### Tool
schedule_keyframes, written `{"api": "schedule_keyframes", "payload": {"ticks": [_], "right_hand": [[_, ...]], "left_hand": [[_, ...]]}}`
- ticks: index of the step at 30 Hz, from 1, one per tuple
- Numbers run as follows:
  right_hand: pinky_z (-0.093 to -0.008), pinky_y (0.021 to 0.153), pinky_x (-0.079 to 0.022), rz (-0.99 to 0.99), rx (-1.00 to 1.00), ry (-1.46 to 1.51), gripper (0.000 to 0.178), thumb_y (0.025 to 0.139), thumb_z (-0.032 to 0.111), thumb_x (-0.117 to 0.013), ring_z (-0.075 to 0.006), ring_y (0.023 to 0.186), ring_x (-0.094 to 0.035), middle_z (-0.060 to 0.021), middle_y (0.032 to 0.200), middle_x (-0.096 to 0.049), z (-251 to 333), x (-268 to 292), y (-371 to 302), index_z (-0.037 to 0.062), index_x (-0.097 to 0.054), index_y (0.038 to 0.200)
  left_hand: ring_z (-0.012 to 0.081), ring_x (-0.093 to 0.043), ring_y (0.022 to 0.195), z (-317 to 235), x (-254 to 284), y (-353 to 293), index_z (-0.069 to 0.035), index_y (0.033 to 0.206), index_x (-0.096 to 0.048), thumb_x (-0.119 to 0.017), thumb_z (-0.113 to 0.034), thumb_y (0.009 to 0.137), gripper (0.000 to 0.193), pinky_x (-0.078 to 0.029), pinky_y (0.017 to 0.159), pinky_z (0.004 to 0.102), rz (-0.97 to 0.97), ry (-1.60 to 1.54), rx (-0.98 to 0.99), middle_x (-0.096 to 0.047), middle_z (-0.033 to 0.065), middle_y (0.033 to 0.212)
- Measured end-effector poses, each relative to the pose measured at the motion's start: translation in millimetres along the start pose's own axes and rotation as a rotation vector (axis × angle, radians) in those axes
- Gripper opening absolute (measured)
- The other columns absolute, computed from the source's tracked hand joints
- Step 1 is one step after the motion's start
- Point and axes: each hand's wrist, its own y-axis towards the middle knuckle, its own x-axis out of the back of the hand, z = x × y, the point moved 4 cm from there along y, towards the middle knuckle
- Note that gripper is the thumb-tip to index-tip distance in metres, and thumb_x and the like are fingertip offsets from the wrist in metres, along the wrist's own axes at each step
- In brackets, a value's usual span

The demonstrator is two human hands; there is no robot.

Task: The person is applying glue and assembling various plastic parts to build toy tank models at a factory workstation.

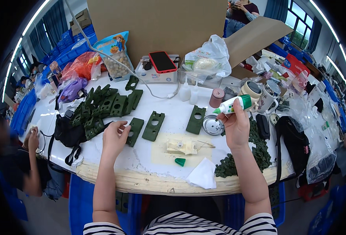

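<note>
My right hand is raised over the right side of the table, closed round a white and green glue bottle. The bottle lies nearly level, its green nozzle pointing left. My left hand has loosely curved fingers and nothing visible in them. Its thumb is close to a dark green plastic plate with a round hole; whether they touch I cannot tell. Two similar parts, a middle plate and a right plate, lie apart from it. Nearer me are a cream block-like fixture and a small green cap.
A heap of green plates lies left, beside a black bag. Small green pieces are piled under my right forearm. A white cloth sits at the front edge. Behind stand a round metal tin, mugs and a phone.
</note>
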Motion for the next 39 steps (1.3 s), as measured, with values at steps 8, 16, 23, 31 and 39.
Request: {"api": "schedule_keyframes", "payload": {"ticks": [8,16,23,31,39], "right_hand": [[-0.0260,0.065,-0.051,-0.015,-0.012,-0.052,0.029,0.091,0.031,-0.057,-0.0106,0.076,-0.059,-0.0036,0.089,-0.060,2.9,7.5,-0.5,0.0049,-0.056,0.102],[-0.0234,0.065,-0.048,-0.032,-0.017,-0.101,0.029,0.090,0.032,-0.057,-0.0073,0.071,-0.057,-0.0019,0.088,-0.062,-0.3,19.2,8.5,0.0064,-0.058,0.103],[-0.0236,0.065,-0.047,-0.059,-0.002,-0.065,0.025,0.090,0.032,-0.057,-0.0087,0.070,-0.057,-0.0029,0.089,-0.063,-0.1,12.2,14.2,0.0085,-0.056,0.096],[-0.0278,0.063,-0.048,-0.139,0.039,-0.018,0.023,0.092,0.030,-0.054,-0.0124,0.068,-0.057,-0.0031,0.081,-0.061,-2.5,39.8,16.1,0.0075,-0.056,0.092],[-0.0292,0.068,-0.044,-0.156,0.001,-0.066,0.027,0.093,0.034,-0.052,-0.0120,0.070,-0.054,-0.0019,0.081,-0.057,-6.9,29.1,16.4,0.0092,-0.053,0.103]], "left_hand": [[0.0218,-0.049,0.079,-159.5,88.0,-72.4,-0.001,0.108,-0.048,-0.036,-0.027,0.097,0.031,-0.040,0.078,0.0367,-0.550,-0.326,-0.871,-0.056,0.0103,0.084],[0.0268,-0.045,0.120,-204.2,103.1,-160.7,-0.005,0.121,-0.052,-0.052,-0.023,0.094,0.033,-0.035,0.099,0.0474,-1.602,-0.497,-1.463,-0.051,0.0110,0.129],[0.0198,-0.042,0.122,-188.6,80.2,-167.3,-0.003,0.127,-0.045,-0.049,-0.022,0.095,0.037,-0.030,0.105,0.0377,-2.068,1.532,0.658,-0.047,0.0086,0.134],[0.0198,-0.043,0.121,-188.4,17.8,-101.4,-0.004,0.127,-0.046,-0.049,-0.022,0.095,0.037,-0.031,0.105,0.0381,-1.450,3.138,1.990,-0.047,0.0088,0.134],[0.0197,-0.044,0.120,-180.7,12.4,-108.4,-0.004,0.127,-0.046,-0.050,-0.022,0.095,0.037,-0.031,0.105,0.0385,-1.524,3.146,2.034,-0.048,0.0090,0.133]]}}
